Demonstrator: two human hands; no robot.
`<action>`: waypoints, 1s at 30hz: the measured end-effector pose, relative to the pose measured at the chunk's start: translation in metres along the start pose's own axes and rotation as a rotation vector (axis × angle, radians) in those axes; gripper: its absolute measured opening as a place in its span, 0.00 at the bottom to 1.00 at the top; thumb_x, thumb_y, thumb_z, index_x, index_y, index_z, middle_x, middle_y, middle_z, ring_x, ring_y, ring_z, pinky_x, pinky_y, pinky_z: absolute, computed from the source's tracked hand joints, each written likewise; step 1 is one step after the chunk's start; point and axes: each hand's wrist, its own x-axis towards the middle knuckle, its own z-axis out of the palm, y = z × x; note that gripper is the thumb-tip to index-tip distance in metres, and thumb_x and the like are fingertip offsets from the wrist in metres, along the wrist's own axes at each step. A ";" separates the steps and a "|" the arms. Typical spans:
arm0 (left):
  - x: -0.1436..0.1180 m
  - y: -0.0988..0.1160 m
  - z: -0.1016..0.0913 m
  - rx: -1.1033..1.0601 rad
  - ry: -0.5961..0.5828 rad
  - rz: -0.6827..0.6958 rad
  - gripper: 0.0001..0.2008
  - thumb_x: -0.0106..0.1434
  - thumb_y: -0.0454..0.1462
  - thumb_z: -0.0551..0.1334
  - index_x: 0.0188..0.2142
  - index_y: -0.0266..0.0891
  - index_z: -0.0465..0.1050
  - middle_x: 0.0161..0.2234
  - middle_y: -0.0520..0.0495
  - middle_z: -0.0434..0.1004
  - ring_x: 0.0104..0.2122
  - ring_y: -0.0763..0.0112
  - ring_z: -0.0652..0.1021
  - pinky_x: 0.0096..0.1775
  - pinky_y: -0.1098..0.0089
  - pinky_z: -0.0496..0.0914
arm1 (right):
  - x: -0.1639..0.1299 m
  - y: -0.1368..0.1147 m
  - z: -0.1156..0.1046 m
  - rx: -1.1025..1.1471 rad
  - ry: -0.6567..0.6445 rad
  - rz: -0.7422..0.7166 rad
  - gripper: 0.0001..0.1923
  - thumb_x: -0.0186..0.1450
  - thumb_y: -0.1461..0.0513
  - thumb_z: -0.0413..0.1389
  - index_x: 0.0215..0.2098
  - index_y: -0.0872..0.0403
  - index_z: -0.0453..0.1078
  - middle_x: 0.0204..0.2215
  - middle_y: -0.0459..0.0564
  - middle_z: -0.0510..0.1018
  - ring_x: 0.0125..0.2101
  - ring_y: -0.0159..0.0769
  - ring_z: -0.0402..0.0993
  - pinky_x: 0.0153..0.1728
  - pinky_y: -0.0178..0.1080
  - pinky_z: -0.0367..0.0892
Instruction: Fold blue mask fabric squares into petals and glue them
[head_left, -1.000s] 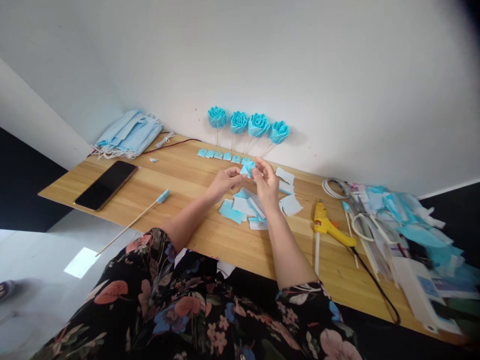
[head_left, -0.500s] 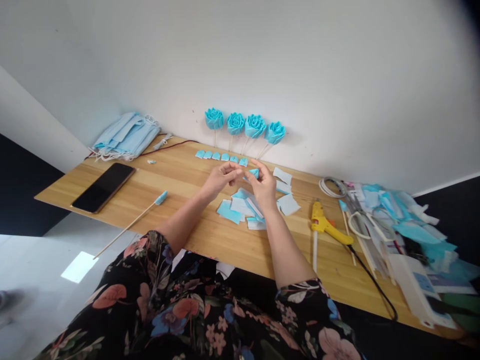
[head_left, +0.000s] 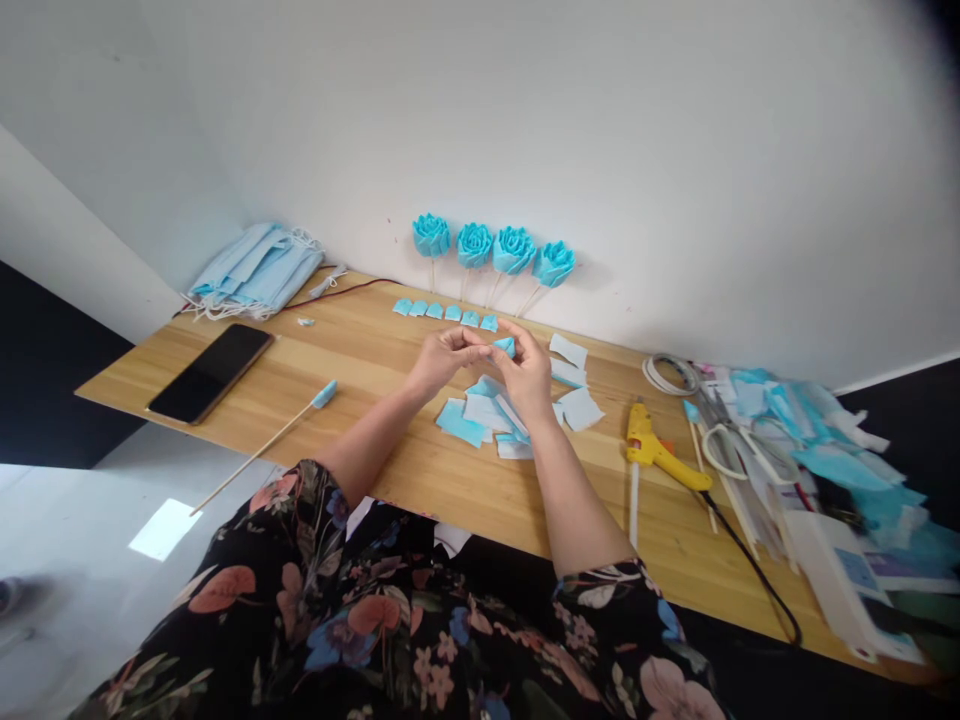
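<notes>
The right hand (head_left: pixel 527 372) pinches a small blue piece (head_left: pixel 505 346) between thumb and fingers, raised a little over the table (head_left: pixel 360 370). The left hand (head_left: pixel 442 362) meets it from the other side, thumb and fingertips drawn close; whether its grip is clamped on the piece cannot be told. Working from both sides probably keeps so small and limp a thing steady while its folds are pressed.

Six folded bits (head_left: pixel 434 311) sit in a row just beyond the hands, spaced perhaps so that each can be picked up singly. Unfolded cuttings (head_left: pixel 460 424) lie loosely heaped below the hands, within easy reach. Four flowers (head_left: pixel 514 250) lean on the wall (head_left: pixel 600 150) by their thin stems, likely to keep the heads off the table. A stick (head_left: pixel 259 453) rests with its blue tip on the table and its bare end out past the edge.

The fingers cover much of the piece, so its folds are hard to make out. The right hand and forearm hide part of the cuttings. To the right, scissors (head_left: pixel 720 450) lie among overlapping scraps (head_left: pixel 847 470), where single items blur together, and the outer part falls into shadow.
</notes>
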 end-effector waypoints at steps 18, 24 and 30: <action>-0.001 0.006 -0.010 0.050 -0.326 -0.122 0.22 0.52 0.50 0.72 0.29 0.36 0.67 0.23 0.52 0.75 0.24 0.78 0.73 0.30 0.73 0.64 | 0.007 0.005 -0.021 -0.152 -0.195 -0.060 0.26 0.60 0.58 0.61 0.57 0.51 0.72 0.25 0.42 0.70 0.25 0.31 0.59 0.31 0.36 0.61; -0.004 0.000 -0.006 -0.253 -0.373 -0.145 0.23 0.51 0.51 0.73 0.28 0.37 0.66 0.22 0.53 0.73 0.23 0.77 0.72 0.31 0.72 0.64 | 0.007 0.012 -0.011 0.194 -0.245 0.088 0.31 0.56 0.47 0.64 0.55 0.50 0.72 0.23 0.41 0.66 0.25 0.31 0.58 0.27 0.35 0.61; -0.004 -0.004 -0.005 -0.361 -0.359 -0.195 0.22 0.51 0.49 0.74 0.29 0.37 0.67 0.25 0.51 0.76 0.26 0.75 0.75 0.33 0.72 0.67 | 0.008 0.010 -0.010 0.240 -0.202 0.127 0.32 0.55 0.46 0.65 0.52 0.52 0.74 0.24 0.42 0.69 0.27 0.31 0.63 0.32 0.36 0.65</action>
